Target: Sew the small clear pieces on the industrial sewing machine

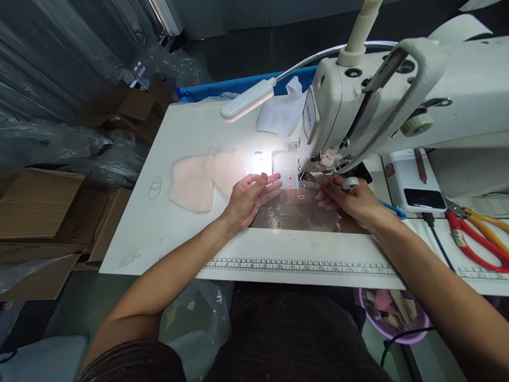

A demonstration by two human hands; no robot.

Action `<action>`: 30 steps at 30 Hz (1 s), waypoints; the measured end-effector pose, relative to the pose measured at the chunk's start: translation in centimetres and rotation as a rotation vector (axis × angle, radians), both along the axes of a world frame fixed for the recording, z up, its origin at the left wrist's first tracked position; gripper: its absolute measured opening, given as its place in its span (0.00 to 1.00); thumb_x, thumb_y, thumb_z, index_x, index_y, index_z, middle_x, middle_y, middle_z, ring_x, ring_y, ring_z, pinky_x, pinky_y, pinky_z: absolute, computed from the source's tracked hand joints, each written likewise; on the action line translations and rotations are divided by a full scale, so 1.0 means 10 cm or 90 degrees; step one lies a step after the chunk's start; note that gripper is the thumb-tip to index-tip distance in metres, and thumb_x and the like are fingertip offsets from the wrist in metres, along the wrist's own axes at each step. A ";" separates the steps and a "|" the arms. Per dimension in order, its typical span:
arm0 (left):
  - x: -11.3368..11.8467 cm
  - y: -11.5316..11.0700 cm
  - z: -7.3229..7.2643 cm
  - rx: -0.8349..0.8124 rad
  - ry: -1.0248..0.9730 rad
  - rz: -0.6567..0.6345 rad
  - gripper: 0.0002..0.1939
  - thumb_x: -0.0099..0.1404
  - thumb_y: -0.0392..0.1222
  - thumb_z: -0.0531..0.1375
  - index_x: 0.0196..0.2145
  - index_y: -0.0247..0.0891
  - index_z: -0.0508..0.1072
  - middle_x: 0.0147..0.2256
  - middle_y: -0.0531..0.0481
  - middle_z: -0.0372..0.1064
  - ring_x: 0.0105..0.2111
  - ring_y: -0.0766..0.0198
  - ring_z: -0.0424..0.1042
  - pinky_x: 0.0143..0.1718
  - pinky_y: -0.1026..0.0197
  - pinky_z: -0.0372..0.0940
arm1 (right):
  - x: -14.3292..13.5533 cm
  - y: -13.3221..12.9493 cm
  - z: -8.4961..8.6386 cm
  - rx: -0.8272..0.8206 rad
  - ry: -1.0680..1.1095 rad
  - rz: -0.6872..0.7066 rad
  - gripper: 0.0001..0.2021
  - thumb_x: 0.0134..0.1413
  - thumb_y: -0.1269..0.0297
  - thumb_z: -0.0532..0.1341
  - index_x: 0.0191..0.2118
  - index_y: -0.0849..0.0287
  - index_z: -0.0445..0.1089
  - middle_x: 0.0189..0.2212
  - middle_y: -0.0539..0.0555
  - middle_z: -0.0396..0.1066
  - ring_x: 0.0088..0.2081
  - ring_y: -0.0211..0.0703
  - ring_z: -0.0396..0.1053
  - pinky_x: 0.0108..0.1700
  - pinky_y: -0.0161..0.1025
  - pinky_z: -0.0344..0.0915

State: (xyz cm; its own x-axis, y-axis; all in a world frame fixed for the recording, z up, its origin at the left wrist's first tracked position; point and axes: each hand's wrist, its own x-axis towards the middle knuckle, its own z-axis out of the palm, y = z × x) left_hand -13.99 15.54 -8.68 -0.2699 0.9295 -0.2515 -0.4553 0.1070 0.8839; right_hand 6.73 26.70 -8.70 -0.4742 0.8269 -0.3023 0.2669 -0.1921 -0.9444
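Note:
A white sewing machine stands at the right, with its needle area just beyond my hands. Clear plastic or sheer material with small red marks lies under the presser foot, over a brown sheet. Left of the foot, my left hand is palm up, fingers apart, its fingertips near the marked material. Close to the right of the foot, my right hand has thumb and fingers pinched together; what they hold is too small to tell. A pale pink fabric piece lies flat on the white table.
A lamp hangs over the table beside white fabric. Red-handled and yellow-handled tools lie at the right near a white device. A ruler strip runs along the front edge. Below is a purple basket; cardboard boxes stand left.

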 end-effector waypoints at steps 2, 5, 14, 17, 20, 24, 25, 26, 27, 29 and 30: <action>0.00 0.00 0.00 -0.010 0.006 -0.010 0.14 0.69 0.48 0.63 0.39 0.34 0.65 0.57 0.34 0.70 0.52 0.57 0.76 0.57 0.55 0.71 | 0.01 0.01 -0.02 0.005 0.002 0.003 0.35 0.28 0.28 0.71 0.29 0.58 0.71 0.25 0.54 0.73 0.24 0.40 0.72 0.24 0.34 0.71; 0.00 0.01 0.00 -0.029 0.039 -0.017 0.14 0.71 0.49 0.60 0.40 0.34 0.64 0.59 0.33 0.68 0.54 0.57 0.74 0.58 0.55 0.71 | 0.02 0.02 -0.04 0.031 0.002 0.021 0.33 0.34 0.28 0.69 0.30 0.56 0.69 0.25 0.54 0.74 0.25 0.43 0.73 0.26 0.38 0.73; -0.03 0.02 -0.02 -0.030 0.172 -0.066 0.20 0.69 0.57 0.60 0.40 0.36 0.64 0.54 0.35 0.71 0.50 0.58 0.77 0.53 0.55 0.73 | 0.04 0.02 -0.08 0.104 -0.049 0.030 0.27 0.47 0.31 0.64 0.30 0.54 0.67 0.28 0.56 0.74 0.29 0.50 0.73 0.30 0.44 0.72; -0.08 0.01 0.02 0.046 0.456 0.001 0.17 0.67 0.51 0.63 0.43 0.38 0.64 0.54 0.39 0.71 0.52 0.58 0.74 0.52 0.54 0.71 | 0.10 0.03 -0.07 0.252 -0.191 0.064 0.24 0.49 0.36 0.65 0.31 0.55 0.68 0.24 0.54 0.72 0.27 0.49 0.71 0.27 0.43 0.66; -0.10 0.00 0.05 0.160 0.800 -0.025 0.13 0.67 0.47 0.62 0.45 0.38 0.70 0.51 0.42 0.73 0.53 0.54 0.71 0.54 0.49 0.67 | 0.16 0.04 -0.04 0.344 -0.319 0.118 0.22 0.45 0.42 0.69 0.31 0.55 0.67 0.20 0.50 0.68 0.23 0.46 0.67 0.24 0.41 0.58; -0.04 -0.02 0.01 0.275 0.951 -0.401 0.24 0.66 0.54 0.62 0.56 0.41 0.71 0.58 0.41 0.69 0.56 0.47 0.67 0.58 0.42 0.60 | 0.21 0.05 0.01 0.352 -0.280 0.161 0.12 0.49 0.55 0.67 0.33 0.56 0.68 0.23 0.49 0.69 0.24 0.42 0.66 0.27 0.39 0.57; -0.03 -0.03 0.00 0.281 0.963 -0.452 0.28 0.66 0.55 0.62 0.59 0.41 0.68 0.62 0.40 0.63 0.60 0.45 0.64 0.60 0.40 0.58 | 0.21 0.05 0.02 0.337 -0.256 0.159 0.11 0.50 0.56 0.65 0.32 0.57 0.68 0.23 0.48 0.69 0.24 0.41 0.65 0.27 0.39 0.57; -0.03 -0.04 -0.01 0.278 0.973 -0.472 0.31 0.66 0.56 0.62 0.62 0.42 0.65 0.65 0.40 0.59 0.63 0.43 0.60 0.62 0.38 0.55 | 0.20 0.05 0.02 0.311 -0.232 0.151 0.11 0.50 0.56 0.65 0.31 0.57 0.67 0.23 0.49 0.68 0.24 0.40 0.65 0.27 0.38 0.58; -0.05 -0.05 0.00 0.272 0.976 -0.473 0.33 0.65 0.57 0.62 0.63 0.42 0.64 0.67 0.40 0.55 0.65 0.42 0.57 0.64 0.36 0.52 | 0.20 0.04 0.02 0.278 -0.206 0.142 0.12 0.50 0.54 0.65 0.30 0.57 0.67 0.23 0.49 0.68 0.25 0.40 0.65 0.27 0.38 0.58; -0.10 -0.07 0.05 0.260 0.949 -0.453 0.35 0.64 0.57 0.64 0.64 0.43 0.63 0.67 0.40 0.54 0.66 0.43 0.55 0.66 0.37 0.51 | 0.18 0.03 0.02 0.207 -0.143 0.121 0.15 0.48 0.51 0.68 0.29 0.57 0.68 0.24 0.49 0.68 0.26 0.41 0.66 0.27 0.38 0.60; -0.13 -0.09 0.10 0.253 0.924 -0.439 0.34 0.64 0.56 0.64 0.63 0.44 0.64 0.67 0.40 0.56 0.66 0.45 0.57 0.65 0.38 0.52 | 0.16 0.02 0.01 0.173 -0.109 0.119 0.16 0.46 0.50 0.69 0.30 0.57 0.69 0.25 0.50 0.69 0.28 0.42 0.67 0.28 0.38 0.62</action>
